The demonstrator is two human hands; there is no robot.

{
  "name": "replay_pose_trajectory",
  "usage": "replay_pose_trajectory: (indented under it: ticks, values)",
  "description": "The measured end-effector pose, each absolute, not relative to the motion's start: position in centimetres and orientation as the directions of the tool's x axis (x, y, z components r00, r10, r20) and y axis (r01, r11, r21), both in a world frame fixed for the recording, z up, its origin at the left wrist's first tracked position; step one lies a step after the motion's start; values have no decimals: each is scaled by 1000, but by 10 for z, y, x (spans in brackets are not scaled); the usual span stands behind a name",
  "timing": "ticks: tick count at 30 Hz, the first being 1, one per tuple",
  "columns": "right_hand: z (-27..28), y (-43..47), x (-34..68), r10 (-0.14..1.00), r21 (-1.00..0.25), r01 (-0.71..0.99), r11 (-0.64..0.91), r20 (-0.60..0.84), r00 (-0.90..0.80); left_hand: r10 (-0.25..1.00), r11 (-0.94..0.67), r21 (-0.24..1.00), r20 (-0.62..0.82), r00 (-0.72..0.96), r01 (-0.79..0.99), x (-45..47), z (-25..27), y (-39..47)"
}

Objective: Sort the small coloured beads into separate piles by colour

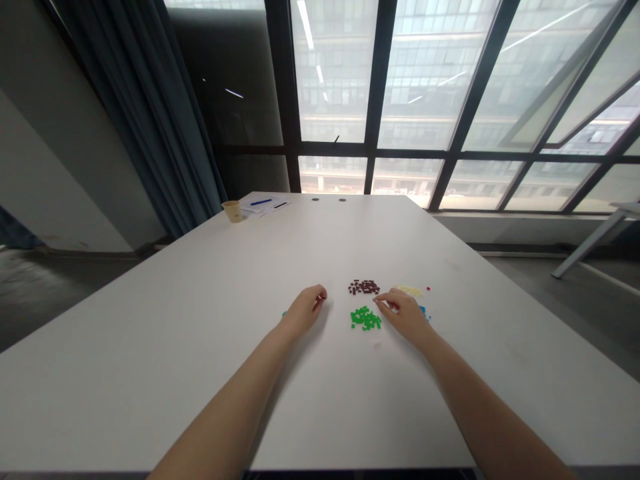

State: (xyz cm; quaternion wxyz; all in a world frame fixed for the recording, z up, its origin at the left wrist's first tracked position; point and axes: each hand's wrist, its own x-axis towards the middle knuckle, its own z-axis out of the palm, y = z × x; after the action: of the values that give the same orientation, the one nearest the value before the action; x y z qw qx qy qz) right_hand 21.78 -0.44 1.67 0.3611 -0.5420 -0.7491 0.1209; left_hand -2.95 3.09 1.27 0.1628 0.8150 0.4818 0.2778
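My left hand (305, 311) is closed in a pinch over the table, left of the piles, with what looks like a small dark brown brick (325, 298) at its fingertips. A bit of green shows behind that hand. My right hand (404, 313) has thumb and forefinger together between two piles; whatever they hold is too small to make out. Just beyond its fingertips lies a pile of small brown toy bricks (364, 287). Nearer to me is a pile of green bricks (365, 319). Pale yellow bricks (411, 291) and blue bricks (423, 311) are partly hidden by the right hand.
One red brick (428, 289) lies right of the yellow ones, and a whitish piece (377, 344) sits in front of the green pile. At the white table's (200, 347) far left stand a paper cup (233, 211) and papers (265, 206) with a blue pen (261, 202).
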Motion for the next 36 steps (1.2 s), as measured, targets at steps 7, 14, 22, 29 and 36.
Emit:
replay_pose_trajectory:
  ticks: [7, 14, 22, 29, 36]
  values:
    - [16, -8, 213, 904, -576, 717, 391, 388, -181, 829, -553, 706, 412, 378, 443, -7, 29, 5]
    - [17, -11, 204, 908, -593, 700, 398, 363, -209, 876, -461, 828, 367, 313, 319, 2, 22, -1]
    - [19, -13, 201, 896, -604, 670, 431, 378, -235, 847, -524, 738, 402, 347, 424, 3, 25, -6]
    - [26, -23, 187, 849, -599, 621, 506, 472, -236, 866, -476, 785, 341, 365, 396, 6, 23, -5]
    - [21, -28, 176, 846, -562, 657, 503, 475, -241, 867, -437, 834, 291, 405, 337, 12, 18, -5]
